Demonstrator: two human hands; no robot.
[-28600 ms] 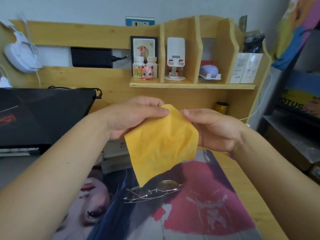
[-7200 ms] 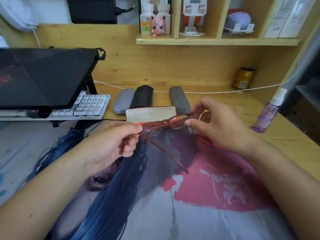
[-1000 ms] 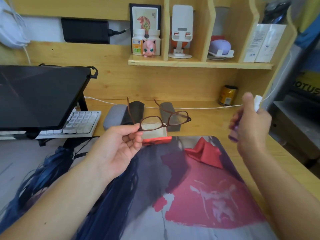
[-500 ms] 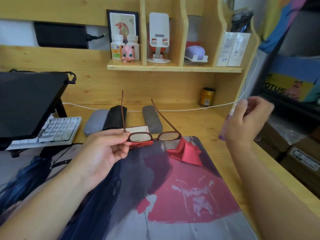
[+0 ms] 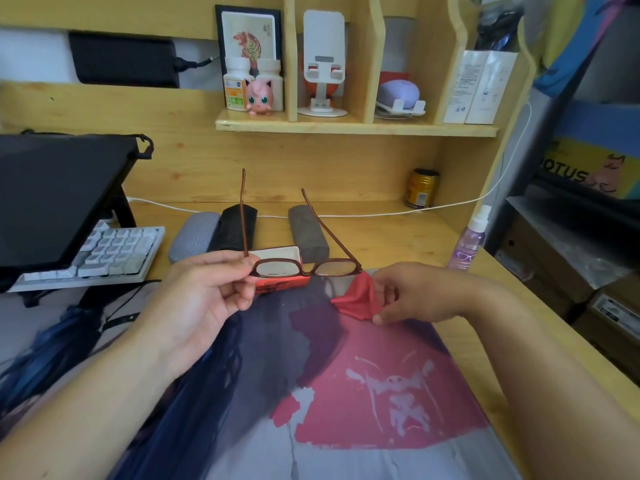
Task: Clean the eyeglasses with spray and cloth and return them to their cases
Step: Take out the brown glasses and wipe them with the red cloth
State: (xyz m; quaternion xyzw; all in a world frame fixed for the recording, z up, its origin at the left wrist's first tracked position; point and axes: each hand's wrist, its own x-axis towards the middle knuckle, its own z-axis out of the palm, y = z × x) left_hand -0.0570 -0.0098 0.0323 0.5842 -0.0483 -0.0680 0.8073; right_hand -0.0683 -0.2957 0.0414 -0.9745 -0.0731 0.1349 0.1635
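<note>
The left hand (image 5: 204,296) pinches the left corner of the brown glasses (image 5: 304,267), its grip clenched on the frame, and holds them up over the far edge of the printed mat (image 5: 346,393). The lenses face the person and both temple arms are open, pointing away toward the back of the tabletop (image 5: 381,230). The right hand (image 5: 415,294) is down on the mat just right of the glasses, fingers closed on a crumpled red cloth (image 5: 356,299) that lies on the mat. The open red case (image 5: 280,268) with its pale lining sits right behind the glasses, partly hidden by them. Farther back, three closed cases lie in a row: a grey one (image 5: 194,237) at left, a black one (image 5: 233,232) touching it, and a dark grey one (image 5: 308,233) a little apart to the right. The purple spray bottle (image 5: 467,242) stands upright on the tabletop at far right, well apart from both hands. At left sits a keyboard (image 5: 110,252) under a dark screen (image 5: 52,195).
</note>
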